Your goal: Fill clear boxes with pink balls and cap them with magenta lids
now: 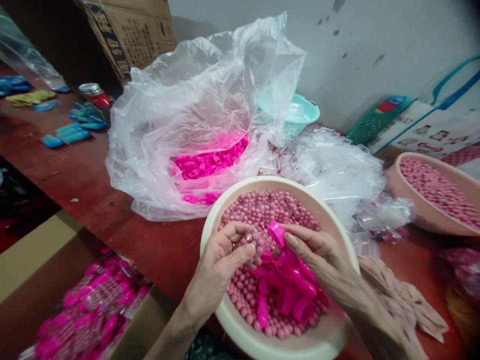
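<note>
My left hand (pixel 221 262) pinches a small clear tube filled with pink balls (pixel 257 241) over a cream basin (pixel 225 210). My right hand (pixel 318 252) holds a bright pink cap (pixel 276 232) against the tube's end. The basin holds many small pink balls (pixel 258 207) and a pile of bright pink caps (pixel 285 290) at its near side.
A large clear plastic bag (pixel 195 105) with more pink caps (pixel 210 162) lies behind the basin. Clear empty tubes (pixel 330 165) are heaped at right. A second basin of balls (pixel 435 192) stands far right. A cardboard box of finished pink tubes (pixel 93 310) sits lower left.
</note>
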Demonstrator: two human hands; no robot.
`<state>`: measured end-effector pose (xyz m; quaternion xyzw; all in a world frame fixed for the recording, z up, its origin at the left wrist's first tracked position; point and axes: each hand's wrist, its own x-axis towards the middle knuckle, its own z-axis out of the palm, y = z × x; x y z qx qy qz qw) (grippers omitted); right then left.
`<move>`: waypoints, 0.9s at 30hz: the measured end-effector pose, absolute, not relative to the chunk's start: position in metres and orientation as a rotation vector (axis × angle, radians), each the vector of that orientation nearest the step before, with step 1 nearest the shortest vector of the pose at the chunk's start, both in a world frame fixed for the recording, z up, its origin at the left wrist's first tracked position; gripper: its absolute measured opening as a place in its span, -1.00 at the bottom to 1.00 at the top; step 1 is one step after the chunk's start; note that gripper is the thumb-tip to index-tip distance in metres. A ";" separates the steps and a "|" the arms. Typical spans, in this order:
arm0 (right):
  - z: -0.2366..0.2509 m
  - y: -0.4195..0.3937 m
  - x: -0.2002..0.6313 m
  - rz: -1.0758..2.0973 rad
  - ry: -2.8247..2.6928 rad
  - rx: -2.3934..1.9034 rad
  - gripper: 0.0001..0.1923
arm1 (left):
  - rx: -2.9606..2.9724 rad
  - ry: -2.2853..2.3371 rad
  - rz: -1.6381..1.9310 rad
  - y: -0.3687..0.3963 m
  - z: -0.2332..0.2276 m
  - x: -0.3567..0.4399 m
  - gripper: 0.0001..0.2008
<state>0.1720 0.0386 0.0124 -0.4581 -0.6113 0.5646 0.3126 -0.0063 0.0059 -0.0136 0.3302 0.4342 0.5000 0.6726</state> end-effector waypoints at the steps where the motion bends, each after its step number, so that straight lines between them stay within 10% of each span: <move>1: 0.013 0.036 0.169 1.390 -1.686 -1.206 -0.77 | 0.756 0.987 1.108 0.006 -0.013 -0.006 -0.81; 14: -0.010 0.015 0.161 0.159 -2.386 -1.123 -0.49 | 0.775 0.939 1.122 -0.001 -0.016 -0.006 -0.89; 27: -0.011 0.017 0.175 0.231 -2.363 -0.921 -0.34 | 0.774 0.902 1.050 -0.002 -0.016 -0.008 -0.79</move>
